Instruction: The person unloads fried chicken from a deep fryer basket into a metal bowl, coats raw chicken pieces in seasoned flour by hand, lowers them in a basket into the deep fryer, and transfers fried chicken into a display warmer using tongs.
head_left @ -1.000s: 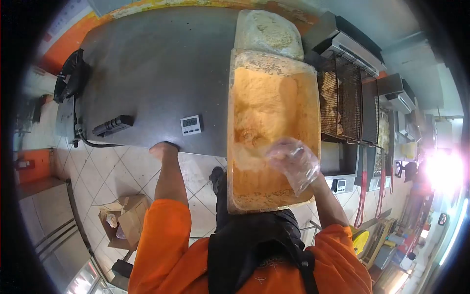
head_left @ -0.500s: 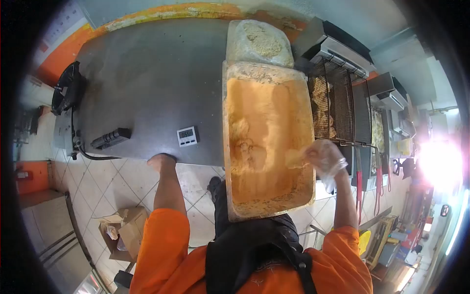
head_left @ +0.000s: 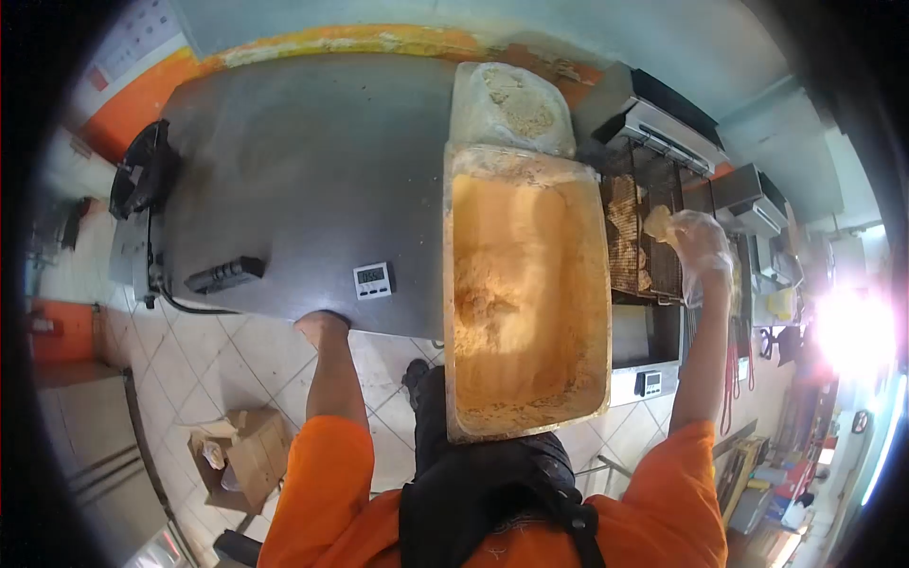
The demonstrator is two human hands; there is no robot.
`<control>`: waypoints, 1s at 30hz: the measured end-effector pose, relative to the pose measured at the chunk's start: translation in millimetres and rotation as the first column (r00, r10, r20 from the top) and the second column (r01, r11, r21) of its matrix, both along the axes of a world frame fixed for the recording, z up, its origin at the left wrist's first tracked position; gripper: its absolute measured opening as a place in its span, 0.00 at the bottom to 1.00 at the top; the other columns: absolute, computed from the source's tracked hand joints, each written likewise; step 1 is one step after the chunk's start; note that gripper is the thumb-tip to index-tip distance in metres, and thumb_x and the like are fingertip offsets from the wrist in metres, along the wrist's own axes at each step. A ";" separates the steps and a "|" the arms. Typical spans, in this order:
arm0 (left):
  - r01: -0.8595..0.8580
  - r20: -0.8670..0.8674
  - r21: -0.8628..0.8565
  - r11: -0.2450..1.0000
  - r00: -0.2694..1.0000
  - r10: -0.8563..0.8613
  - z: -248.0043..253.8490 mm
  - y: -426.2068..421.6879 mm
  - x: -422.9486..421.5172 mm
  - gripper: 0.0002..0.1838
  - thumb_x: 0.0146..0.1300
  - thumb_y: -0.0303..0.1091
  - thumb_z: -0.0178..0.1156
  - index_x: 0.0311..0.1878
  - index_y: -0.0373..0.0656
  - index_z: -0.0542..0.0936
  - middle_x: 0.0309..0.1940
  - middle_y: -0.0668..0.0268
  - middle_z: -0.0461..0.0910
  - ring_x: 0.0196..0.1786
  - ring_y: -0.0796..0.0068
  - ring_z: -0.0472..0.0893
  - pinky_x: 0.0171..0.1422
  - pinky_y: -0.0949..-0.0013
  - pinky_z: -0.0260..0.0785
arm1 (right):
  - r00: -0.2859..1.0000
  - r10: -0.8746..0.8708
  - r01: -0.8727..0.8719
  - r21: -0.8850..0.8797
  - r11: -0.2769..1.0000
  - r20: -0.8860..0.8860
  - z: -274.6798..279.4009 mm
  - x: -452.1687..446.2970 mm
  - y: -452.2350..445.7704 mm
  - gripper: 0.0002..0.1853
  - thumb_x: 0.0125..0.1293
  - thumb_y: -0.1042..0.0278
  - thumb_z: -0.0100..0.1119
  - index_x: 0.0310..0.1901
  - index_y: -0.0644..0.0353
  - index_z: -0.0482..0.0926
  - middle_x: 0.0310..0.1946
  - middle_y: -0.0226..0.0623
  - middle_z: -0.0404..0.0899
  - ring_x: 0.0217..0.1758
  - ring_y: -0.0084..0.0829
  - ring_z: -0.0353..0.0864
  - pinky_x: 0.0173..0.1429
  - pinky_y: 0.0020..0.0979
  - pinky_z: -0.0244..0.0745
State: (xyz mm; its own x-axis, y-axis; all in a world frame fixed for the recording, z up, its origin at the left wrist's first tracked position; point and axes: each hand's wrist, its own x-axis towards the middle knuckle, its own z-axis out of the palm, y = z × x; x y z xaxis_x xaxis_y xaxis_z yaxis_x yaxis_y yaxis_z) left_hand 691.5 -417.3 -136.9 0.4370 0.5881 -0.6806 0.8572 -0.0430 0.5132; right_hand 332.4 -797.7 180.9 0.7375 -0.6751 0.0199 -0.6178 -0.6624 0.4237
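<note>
My right hand [head_left: 701, 244], in a clear plastic glove, grips a pale breaded piece of food [head_left: 656, 223]. It holds the piece above a wire fryer basket [head_left: 667, 267] containing several coated pieces [head_left: 625, 213]. Left of the basket lies a long tub of orange-tan breading flour [head_left: 530, 284], with a clumpy patch at its left side. My left hand [head_left: 324, 327] is bare and rests at the front edge of the steel table [head_left: 303, 189]; its fingers are mostly hidden.
A bag of pale crumbs [head_left: 519, 104] sits behind the tub. On the table are a white timer [head_left: 372, 280] and a black object [head_left: 225, 275]; a black fan [head_left: 142, 170] stands at its left end. Another timer [head_left: 650, 383] is by the fryer. A cardboard box [head_left: 241, 459] lies on the floor.
My right hand has moved from over the tub up and right to the basket, carrying the breaded piece. The second timer has come into view. My left hand stays at the table edge.
</note>
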 end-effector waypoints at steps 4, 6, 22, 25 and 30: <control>0.296 -0.078 0.111 0.949 0.954 -0.289 0.6 11.0 -8.6 0.26 0.64 0.44 0.33 0.53 0.32 0.67 0.53 0.48 0.69 0.52 0.51 0.72 0.59 0.59 0.63 | 0.960 -0.247 0.223 0.179 0.958 0.129 6.3 26.6 53.1 0.14 0.57 0.57 0.48 0.39 0.55 0.79 0.38 0.45 0.77 0.43 0.42 0.74 0.48 0.37 0.70; 0.006 0.040 -0.036 0.999 0.999 -0.004 47.9 -2.0 -16.1 0.26 0.64 0.45 0.32 0.53 0.32 0.67 0.52 0.48 0.70 0.52 0.50 0.72 0.58 0.59 0.64 | 0.985 0.081 -0.059 0.146 0.988 -0.155 -17.2 39.5 68.9 0.14 0.60 0.59 0.45 0.43 0.57 0.73 0.35 0.43 0.76 0.42 0.42 0.76 0.44 0.38 0.72; 0.019 -0.008 0.061 0.998 1.000 -0.018 -106.7 33.0 14.8 0.23 0.64 0.44 0.39 0.51 0.32 0.62 0.46 0.50 0.73 0.47 0.54 0.76 0.51 0.59 0.70 | 0.984 -0.028 -0.100 0.672 0.734 0.177 -207.4 35.9 196.1 0.28 0.53 0.46 0.57 0.44 0.66 0.72 0.36 0.47 0.75 0.36 0.40 0.77 0.39 0.35 0.72; 0.005 0.036 0.107 0.994 0.999 -0.008 -59.7 18.8 5.1 0.34 0.63 0.53 0.29 0.47 0.29 0.70 0.48 0.48 0.73 0.50 0.52 0.73 0.56 0.60 0.65 | 0.805 -0.032 -0.262 0.403 0.877 0.593 -180.9 28.4 196.3 0.23 0.55 0.57 0.55 0.52 0.56 0.68 0.36 0.47 0.74 0.43 0.45 0.75 0.42 0.38 0.73; -0.043 0.121 -0.045 0.998 0.991 0.048 -67.5 18.0 6.8 0.39 0.63 0.58 0.24 0.49 0.28 0.71 0.50 0.47 0.71 0.53 0.53 0.71 0.58 0.61 0.62 | 0.969 0.012 -0.181 0.680 0.710 0.245 -233.1 9.8 168.5 0.19 0.56 0.58 0.52 0.46 0.60 0.73 0.42 0.45 0.73 0.44 0.44 0.74 0.46 0.40 0.72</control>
